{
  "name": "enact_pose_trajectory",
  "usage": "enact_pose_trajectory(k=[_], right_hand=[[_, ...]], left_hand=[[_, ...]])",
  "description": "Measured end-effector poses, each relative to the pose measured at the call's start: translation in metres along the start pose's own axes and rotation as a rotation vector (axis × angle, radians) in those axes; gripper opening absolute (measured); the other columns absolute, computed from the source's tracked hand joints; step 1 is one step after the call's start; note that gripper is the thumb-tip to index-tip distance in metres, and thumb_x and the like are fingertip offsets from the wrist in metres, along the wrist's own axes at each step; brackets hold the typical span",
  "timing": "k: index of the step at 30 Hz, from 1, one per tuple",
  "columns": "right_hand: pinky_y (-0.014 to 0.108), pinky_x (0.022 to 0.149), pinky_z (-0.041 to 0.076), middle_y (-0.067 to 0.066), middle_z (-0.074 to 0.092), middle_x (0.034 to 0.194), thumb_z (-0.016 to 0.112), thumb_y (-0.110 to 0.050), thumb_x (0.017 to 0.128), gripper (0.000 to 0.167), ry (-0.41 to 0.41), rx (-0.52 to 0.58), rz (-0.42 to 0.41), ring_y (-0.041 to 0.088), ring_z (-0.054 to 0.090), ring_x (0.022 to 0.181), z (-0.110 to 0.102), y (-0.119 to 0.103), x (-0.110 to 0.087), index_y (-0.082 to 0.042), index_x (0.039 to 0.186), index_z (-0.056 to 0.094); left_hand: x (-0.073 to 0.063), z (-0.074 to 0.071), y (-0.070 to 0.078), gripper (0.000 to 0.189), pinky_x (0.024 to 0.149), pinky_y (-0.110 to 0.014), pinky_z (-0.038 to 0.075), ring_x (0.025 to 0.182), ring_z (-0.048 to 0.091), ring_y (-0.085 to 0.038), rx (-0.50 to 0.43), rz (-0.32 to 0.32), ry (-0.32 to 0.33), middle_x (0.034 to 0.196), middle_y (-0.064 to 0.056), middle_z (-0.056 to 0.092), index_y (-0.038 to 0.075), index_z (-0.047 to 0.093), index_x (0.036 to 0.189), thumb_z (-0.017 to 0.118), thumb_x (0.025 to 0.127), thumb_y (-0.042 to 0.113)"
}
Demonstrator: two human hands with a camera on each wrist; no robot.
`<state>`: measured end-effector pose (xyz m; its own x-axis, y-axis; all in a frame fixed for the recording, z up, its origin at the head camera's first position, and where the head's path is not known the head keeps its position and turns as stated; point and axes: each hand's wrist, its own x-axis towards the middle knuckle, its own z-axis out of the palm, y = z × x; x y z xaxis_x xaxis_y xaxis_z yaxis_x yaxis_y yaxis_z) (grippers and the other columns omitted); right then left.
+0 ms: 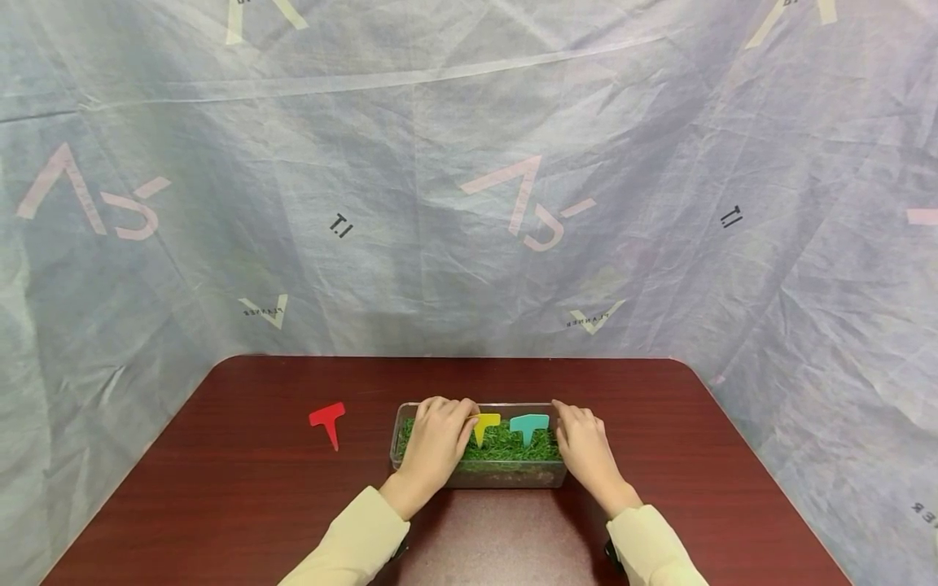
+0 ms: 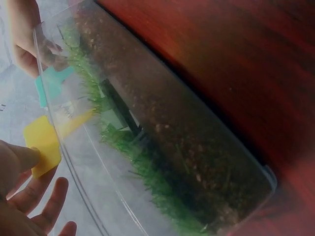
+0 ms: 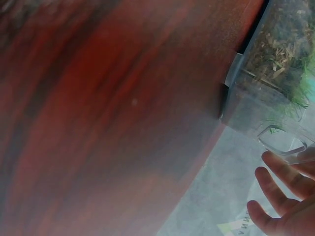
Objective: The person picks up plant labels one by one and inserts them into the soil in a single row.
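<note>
A clear plastic box [image 1: 506,477] stands on the table, filled with brown soil under green grass [image 1: 506,446]. My left hand [image 1: 434,439] reaches over its left half and pinches the head of a yellow T-shaped plant label [image 1: 487,421] between thumb and finger; its pointed stem goes down toward the grass. To the right, a teal plant label [image 1: 529,422] stands upright in the grass. At the box's right end, my right hand [image 1: 586,443] holds the rim; in the right wrist view its outer fingers [image 3: 270,189] are spread beside a cut-out handle [image 3: 283,140]. Its thumb is hidden there.
A red T-shaped plant label [image 1: 330,422] lies flat on the dark red wooden table [image 1: 220,488], left of the box. Grey printed sheeting [image 1: 410,179] hangs behind the table and along both sides.
</note>
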<state>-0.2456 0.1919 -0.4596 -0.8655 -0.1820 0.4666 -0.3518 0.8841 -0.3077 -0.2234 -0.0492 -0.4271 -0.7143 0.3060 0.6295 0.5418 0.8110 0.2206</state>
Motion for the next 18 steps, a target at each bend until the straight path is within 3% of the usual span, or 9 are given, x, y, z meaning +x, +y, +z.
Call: enact_pose_trajectory(k=[18], right_hand=[[0.055,0.087,0.040,0.012,0.064,0.102,0.054,-0.006,0.089,0.034,-0.022,0.004,0.015,0.032,0.055,0.098,-0.0005,-0.0001,0.0006,-0.002,0.123,0.054]], left_hand=[[0.0036,0.0086,-0.0025,0.004,0.091,-0.038,0.040,0.085,0.055,-0.013,0.038,0.005,-0.044,0.079,0.013,0.063,0.024,0.059,0.090,0.061,0.087,0.022]])
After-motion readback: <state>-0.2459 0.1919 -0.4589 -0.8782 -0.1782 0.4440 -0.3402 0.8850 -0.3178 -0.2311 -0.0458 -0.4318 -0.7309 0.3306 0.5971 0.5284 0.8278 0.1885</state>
